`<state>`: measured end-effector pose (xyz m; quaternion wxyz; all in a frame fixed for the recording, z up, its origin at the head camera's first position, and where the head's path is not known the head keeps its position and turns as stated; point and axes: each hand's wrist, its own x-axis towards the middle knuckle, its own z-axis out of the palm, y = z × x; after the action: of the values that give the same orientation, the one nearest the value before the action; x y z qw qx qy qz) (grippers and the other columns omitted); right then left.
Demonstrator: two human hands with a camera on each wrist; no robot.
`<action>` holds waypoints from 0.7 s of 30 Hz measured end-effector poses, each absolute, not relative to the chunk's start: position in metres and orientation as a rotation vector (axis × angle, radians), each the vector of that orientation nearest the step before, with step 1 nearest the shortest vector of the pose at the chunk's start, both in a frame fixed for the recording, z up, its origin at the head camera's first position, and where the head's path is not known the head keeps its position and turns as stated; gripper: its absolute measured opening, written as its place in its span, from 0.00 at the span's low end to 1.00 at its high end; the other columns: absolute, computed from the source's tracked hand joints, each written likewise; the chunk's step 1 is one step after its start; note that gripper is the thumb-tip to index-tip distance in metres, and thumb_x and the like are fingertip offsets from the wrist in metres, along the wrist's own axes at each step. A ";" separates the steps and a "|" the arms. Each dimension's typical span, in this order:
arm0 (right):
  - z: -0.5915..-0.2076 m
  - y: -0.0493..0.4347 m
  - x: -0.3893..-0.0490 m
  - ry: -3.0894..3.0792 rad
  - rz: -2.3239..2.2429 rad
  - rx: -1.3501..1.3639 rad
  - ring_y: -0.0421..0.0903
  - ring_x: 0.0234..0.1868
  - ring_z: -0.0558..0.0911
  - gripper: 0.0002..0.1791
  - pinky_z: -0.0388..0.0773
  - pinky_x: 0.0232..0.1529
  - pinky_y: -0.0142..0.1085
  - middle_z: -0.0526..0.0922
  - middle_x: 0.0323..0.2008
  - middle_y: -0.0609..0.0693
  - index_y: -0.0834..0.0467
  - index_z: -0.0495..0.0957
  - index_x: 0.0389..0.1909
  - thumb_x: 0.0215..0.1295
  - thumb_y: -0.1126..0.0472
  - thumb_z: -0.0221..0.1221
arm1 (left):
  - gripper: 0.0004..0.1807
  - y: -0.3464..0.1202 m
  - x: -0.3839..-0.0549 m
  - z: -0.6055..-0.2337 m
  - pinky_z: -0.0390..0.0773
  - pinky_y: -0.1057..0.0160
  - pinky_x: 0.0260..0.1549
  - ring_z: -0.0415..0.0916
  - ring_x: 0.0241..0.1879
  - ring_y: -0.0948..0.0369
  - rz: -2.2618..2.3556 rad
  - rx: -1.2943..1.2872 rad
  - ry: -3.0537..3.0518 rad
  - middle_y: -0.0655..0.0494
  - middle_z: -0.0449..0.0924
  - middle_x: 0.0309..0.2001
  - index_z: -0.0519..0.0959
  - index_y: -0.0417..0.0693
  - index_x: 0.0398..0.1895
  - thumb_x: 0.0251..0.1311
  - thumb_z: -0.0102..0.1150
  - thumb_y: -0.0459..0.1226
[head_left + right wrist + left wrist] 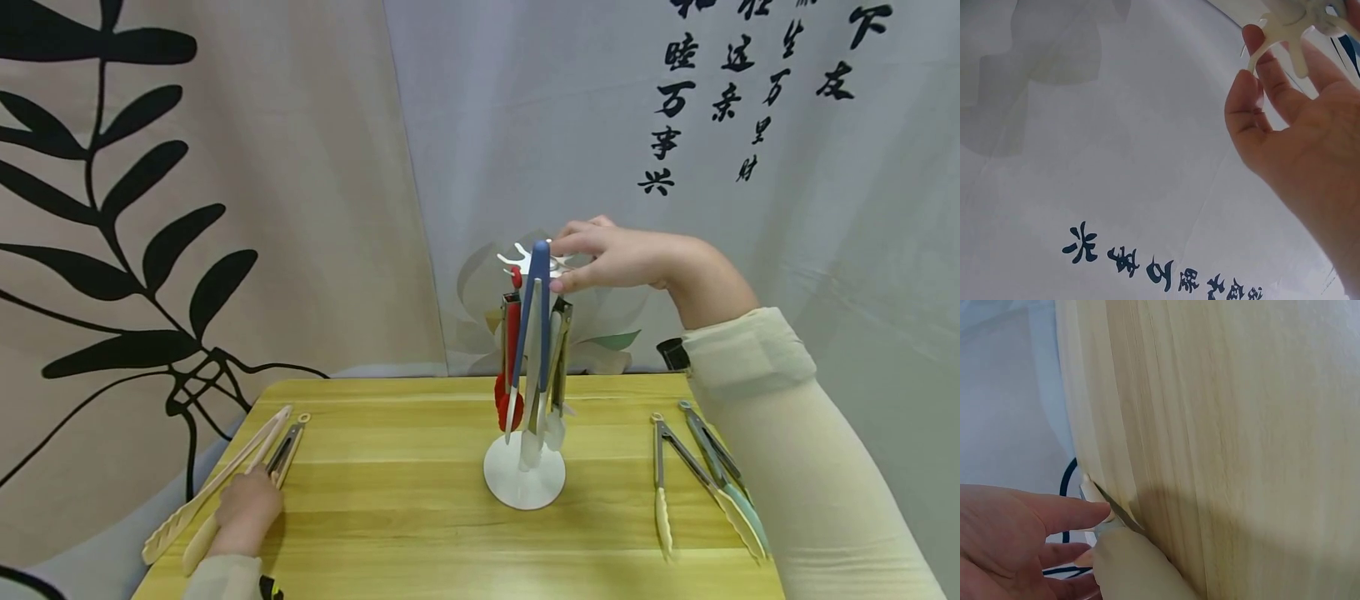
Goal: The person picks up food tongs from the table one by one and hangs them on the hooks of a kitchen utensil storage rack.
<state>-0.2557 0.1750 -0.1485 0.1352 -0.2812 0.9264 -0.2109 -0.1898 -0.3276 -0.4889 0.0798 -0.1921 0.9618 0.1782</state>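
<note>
My right hand [622,258] pinches a hook arm at the top of a white rotating utensil stand [523,479], which stands upright on the table. In the right wrist view, thumb and forefinger meet on one arm of the hook crown [1297,59]. Blue-handled tongs [543,317] hang at its front, with a red utensil [510,408] and metal-armed tongs [559,358] around them. At the table's left, my left hand [247,508] grips cream-and-metal tongs [283,454]; their cream end [1138,565] shows beside my fingers. Long all-cream tongs [210,487] lie alongside.
Spread cream-tipped metal tongs [693,471] and teal tongs [723,467] lie at the table's right, beside my right sleeve [810,467]. A small dark object [672,354] sits by the cuff. A printed curtain [525,125] hangs behind the table [390,517].
</note>
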 end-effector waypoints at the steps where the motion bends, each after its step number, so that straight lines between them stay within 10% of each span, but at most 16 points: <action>1: -0.148 0.175 -0.256 2.683 -0.608 -0.815 0.52 0.68 0.47 0.29 0.59 0.60 0.61 0.59 0.65 0.46 0.51 0.68 0.65 0.65 0.47 0.57 | 0.20 -0.328 -0.190 -0.489 0.72 0.33 0.35 0.64 0.46 0.26 0.534 -0.588 2.873 0.20 0.65 0.47 0.64 0.25 0.54 0.67 0.40 0.35; 21: -0.148 0.181 -0.264 2.630 -0.633 -0.855 0.53 0.69 0.44 0.26 0.57 0.60 0.62 0.59 0.65 0.46 0.46 0.69 0.64 0.65 0.51 0.57 | 0.16 -0.330 -0.195 -0.494 0.73 0.35 0.33 0.67 0.43 0.28 0.460 -0.590 2.886 0.22 0.68 0.43 0.68 0.28 0.51 0.65 0.41 0.32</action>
<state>-0.2640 0.1810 -0.1478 0.1519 -0.2978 0.9163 -0.2205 -0.1950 -0.3303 -0.4936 0.0798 -0.1971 0.9649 0.1539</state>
